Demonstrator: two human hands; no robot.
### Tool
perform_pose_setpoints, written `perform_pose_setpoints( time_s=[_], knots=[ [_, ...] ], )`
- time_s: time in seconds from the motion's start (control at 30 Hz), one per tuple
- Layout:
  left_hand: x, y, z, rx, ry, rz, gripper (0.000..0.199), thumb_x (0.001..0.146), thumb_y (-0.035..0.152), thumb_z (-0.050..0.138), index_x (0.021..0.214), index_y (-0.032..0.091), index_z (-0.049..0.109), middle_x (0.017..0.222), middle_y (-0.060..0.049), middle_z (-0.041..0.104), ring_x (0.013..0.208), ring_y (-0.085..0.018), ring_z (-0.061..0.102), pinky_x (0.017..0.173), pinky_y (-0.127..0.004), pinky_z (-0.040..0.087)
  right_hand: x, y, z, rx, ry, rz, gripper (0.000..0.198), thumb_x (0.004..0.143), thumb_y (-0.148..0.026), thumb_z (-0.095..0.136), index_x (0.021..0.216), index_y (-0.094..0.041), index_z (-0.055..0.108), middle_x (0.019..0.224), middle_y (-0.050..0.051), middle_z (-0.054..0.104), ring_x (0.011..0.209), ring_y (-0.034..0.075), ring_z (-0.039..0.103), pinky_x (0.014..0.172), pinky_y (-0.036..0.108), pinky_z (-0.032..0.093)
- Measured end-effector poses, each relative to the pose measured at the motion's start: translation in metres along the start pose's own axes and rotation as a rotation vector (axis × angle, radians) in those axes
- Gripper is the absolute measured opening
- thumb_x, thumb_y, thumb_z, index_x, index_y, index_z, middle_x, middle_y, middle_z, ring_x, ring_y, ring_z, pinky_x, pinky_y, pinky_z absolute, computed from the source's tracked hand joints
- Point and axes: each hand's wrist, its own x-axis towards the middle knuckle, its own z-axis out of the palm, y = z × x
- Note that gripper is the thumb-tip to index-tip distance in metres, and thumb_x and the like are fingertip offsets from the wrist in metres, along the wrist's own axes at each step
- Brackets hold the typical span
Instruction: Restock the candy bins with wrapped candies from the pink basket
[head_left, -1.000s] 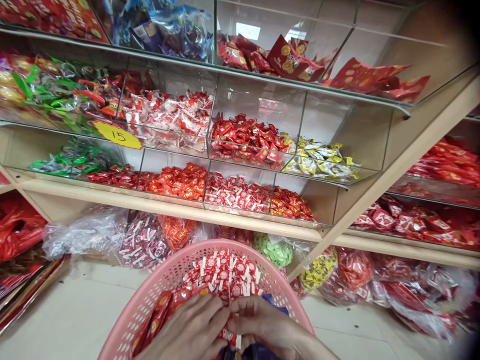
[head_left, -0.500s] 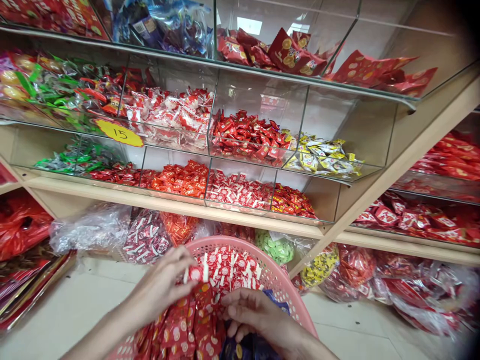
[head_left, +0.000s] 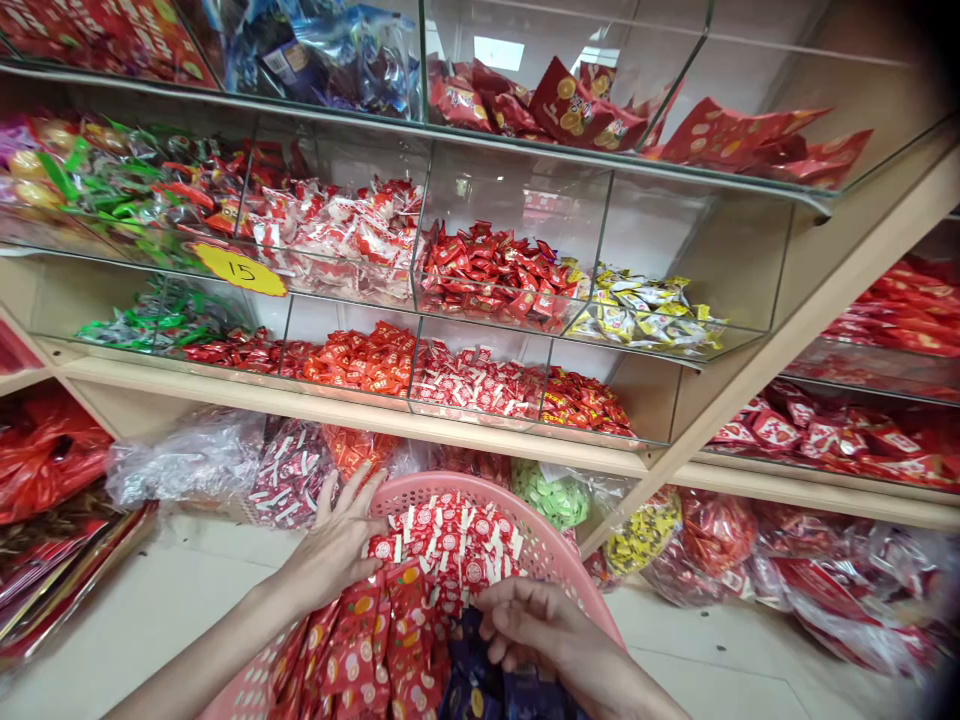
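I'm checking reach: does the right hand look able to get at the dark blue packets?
Probably yes: the right hand is close by the dark blue packets, with nothing visibly in between.

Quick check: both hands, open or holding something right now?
Left hand: open and spread, beside the red-and-white candies.
Right hand: curled by the dark blue packets; grip cannot be told.
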Motion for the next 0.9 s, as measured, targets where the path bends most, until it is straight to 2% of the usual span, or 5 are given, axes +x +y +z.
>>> perform_pose_setpoints(
  time_s=[0.2, 0.37, 0.57, 0.73, 0.9],
  knots=[
    [0.001, -0.002, 0.003, 0.000, -0.056, 0.001, 0.016, 0.077, 0.018, 0.055, 0.089, 0.022, 0.063, 0.147, -0.008, 0.022, 0.137, -0.029, 0.011, 0.107, -0.060, 0.003, -0.003, -0.001, -0.002, 0.014, -0.003, 0.002, 0.037, 0.067, -0.041, 0.074, 0.092, -0.015, 0.066, 0.081, 0.004, 0.065, 0.067, 0.010, 0.059, 0.063, 0.022, 0.041],
    [0.004, -0.009, 0.000, -0.005, -0.103, -0.035, 0.018, 0.077, 0.034, 0.058, 0.092, 0.026, 0.065, 0.145, -0.010, 0.028, 0.136, -0.033, 0.015, 0.105, -0.063, 0.006, -0.002, 0.003, -0.005, 0.028, 0.025, 0.007, 0.037, 0.066, -0.041, 0.074, 0.092, -0.016, 0.066, 0.081, 0.004, 0.065, 0.066, 0.009, 0.059, 0.062, 0.020, 0.041],
    [0.012, -0.020, -0.001, 0.053, -0.055, -0.079, 0.029, 0.081, 0.044, 0.049, 0.097, 0.024, 0.064, 0.138, -0.011, 0.039, 0.135, -0.033, 0.018, 0.103, -0.066, 0.009, -0.002, 0.002, -0.006, 0.028, 0.013, 0.011, 0.036, 0.068, -0.040, 0.073, 0.093, -0.015, 0.065, 0.083, 0.004, 0.065, 0.068, 0.009, 0.059, 0.063, 0.021, 0.041],
    [0.022, -0.010, 0.006, 0.072, -0.072, -0.081, 0.035, 0.082, 0.046, 0.045, 0.091, 0.019, 0.065, 0.139, -0.012, 0.038, 0.133, -0.033, 0.022, 0.105, -0.061, 0.014, -0.001, 0.002, -0.008, 0.018, -0.005, -0.011, 0.035, 0.070, -0.039, 0.071, 0.095, -0.015, 0.065, 0.084, 0.004, 0.065, 0.069, 0.009, 0.059, 0.063, 0.021, 0.040],
    [0.025, -0.002, 0.009, 0.030, -0.095, -0.129, 0.030, 0.082, 0.041, 0.049, 0.094, 0.020, 0.066, 0.140, -0.010, 0.038, 0.133, -0.032, 0.022, 0.106, -0.060, 0.013, -0.003, 0.005, -0.009, 0.023, 0.049, 0.009, 0.039, 0.066, -0.044, 0.073, 0.092, -0.016, 0.065, 0.082, 0.004, 0.065, 0.066, 0.009, 0.058, 0.060, 0.020, 0.039]
  ],
)
